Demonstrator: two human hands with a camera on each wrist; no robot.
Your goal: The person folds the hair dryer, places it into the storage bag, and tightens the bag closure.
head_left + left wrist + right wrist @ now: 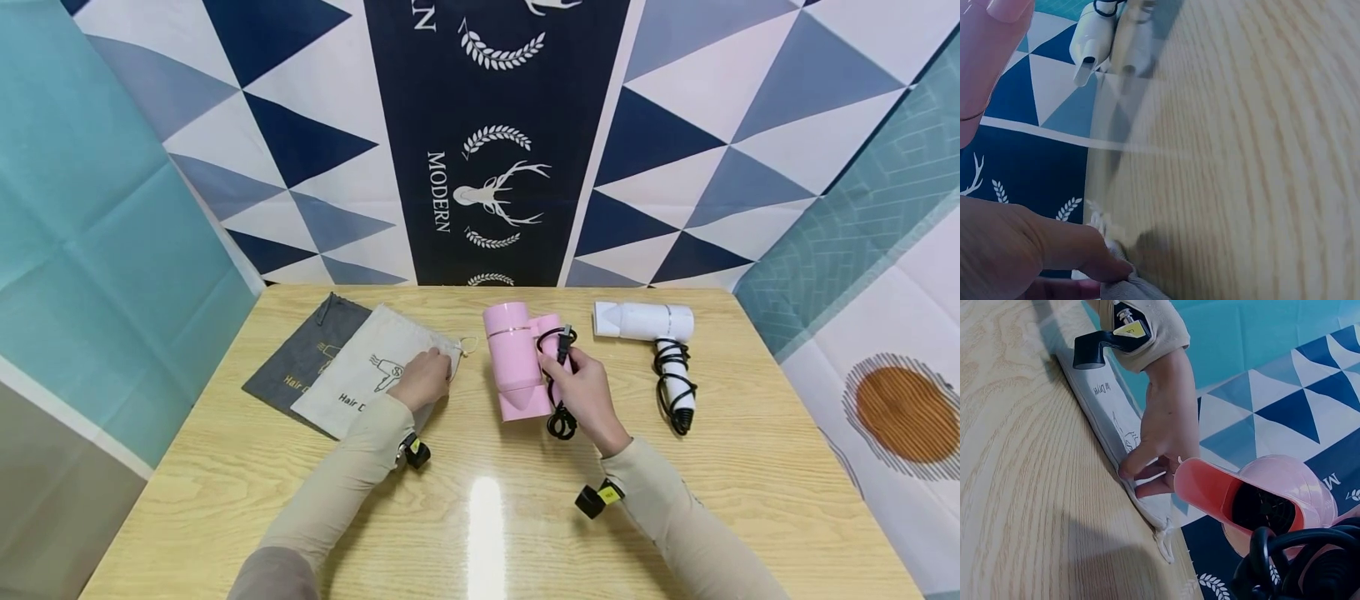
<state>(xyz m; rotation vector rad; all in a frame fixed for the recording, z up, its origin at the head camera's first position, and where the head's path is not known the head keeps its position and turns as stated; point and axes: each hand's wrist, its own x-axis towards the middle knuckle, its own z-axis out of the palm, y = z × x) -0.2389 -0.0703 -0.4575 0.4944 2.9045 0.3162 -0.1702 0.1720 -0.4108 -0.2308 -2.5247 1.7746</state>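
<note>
Left hand [422, 379]: bare. Behind it: beige sleeve [333, 487], grey-brown at far end; black mount [1124, 344] over cuff [1169, 337], black camera [1089, 351], silver screw [1125, 315], yellow label [1133, 329] with dark print. Right hand [587, 398]: bare. Behind it: beige sleeve [675, 508], black camera [591, 502], yellow label [610, 494].

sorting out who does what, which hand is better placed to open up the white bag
Left, most likely: the left hand pinches the edge of the white bag near its drawstring, while the right hand is taken up holding the pink hair dryer.
</note>
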